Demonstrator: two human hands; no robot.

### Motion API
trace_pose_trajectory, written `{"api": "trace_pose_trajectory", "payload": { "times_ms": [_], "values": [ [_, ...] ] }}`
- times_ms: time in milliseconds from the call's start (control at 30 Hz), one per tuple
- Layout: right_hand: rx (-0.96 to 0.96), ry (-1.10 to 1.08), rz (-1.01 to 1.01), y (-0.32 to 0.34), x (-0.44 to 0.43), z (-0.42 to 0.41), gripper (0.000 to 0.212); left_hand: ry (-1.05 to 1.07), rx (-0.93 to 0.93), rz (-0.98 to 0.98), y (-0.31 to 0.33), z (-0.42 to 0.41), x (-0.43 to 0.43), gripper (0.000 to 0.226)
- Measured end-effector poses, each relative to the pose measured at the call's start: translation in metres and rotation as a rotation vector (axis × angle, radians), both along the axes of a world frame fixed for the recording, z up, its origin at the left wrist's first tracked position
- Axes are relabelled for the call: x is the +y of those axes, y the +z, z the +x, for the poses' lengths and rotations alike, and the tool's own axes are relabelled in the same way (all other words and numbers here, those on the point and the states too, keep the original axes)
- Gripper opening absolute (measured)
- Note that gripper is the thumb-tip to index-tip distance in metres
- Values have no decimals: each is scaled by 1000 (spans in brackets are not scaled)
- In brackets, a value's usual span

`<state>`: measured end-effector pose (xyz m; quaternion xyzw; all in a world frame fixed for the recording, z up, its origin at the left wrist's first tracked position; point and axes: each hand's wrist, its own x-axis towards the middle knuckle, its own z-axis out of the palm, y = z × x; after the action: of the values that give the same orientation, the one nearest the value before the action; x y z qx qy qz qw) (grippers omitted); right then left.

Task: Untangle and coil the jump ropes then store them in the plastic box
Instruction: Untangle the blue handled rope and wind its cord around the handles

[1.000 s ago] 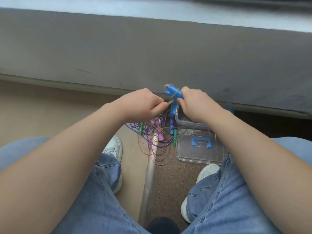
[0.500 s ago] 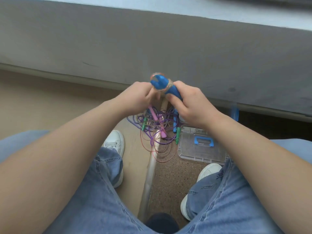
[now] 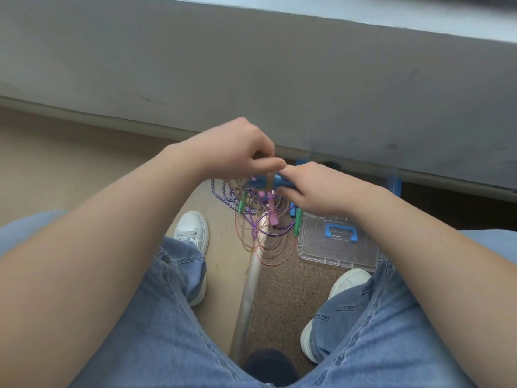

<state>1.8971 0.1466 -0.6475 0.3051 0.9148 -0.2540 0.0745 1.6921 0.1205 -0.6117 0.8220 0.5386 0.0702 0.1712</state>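
Blue handles (image 3: 275, 182) now lower, gripped in right hand (image 3: 321, 189), left fingers (image 3: 268, 163) pinched on tan rope (image 3: 269, 182) just above.

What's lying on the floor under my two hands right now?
A tangle of jump ropes with green, pink and blue handles, beside the clear lid. The right hand covers most of the plastic box, so its contents cannot be seen.

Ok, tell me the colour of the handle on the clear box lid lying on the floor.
Blue: the lid handle shows clearly in the head view.
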Motion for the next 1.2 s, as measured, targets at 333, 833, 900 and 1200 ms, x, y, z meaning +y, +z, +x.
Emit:
{"api": "trace_pose_trajectory", "payload": {
  "times_ms": [333,833,900,1200],
  "values": [
    [461,-173,-208,18,-2,-2,15,383,-7,-230,-15,-4,6,32],
    [-112,22,-178,5,-5,-3,26,92,-9,-7,-9,7,-7,53],
    [17,74,-236,11,-11,-6,19,199,-11,-18,-11,1,-4,58],
    [445,-379,-112,25,11,-1,26,452,-113,-160,-20,-2,-6,48]
  ]
}}
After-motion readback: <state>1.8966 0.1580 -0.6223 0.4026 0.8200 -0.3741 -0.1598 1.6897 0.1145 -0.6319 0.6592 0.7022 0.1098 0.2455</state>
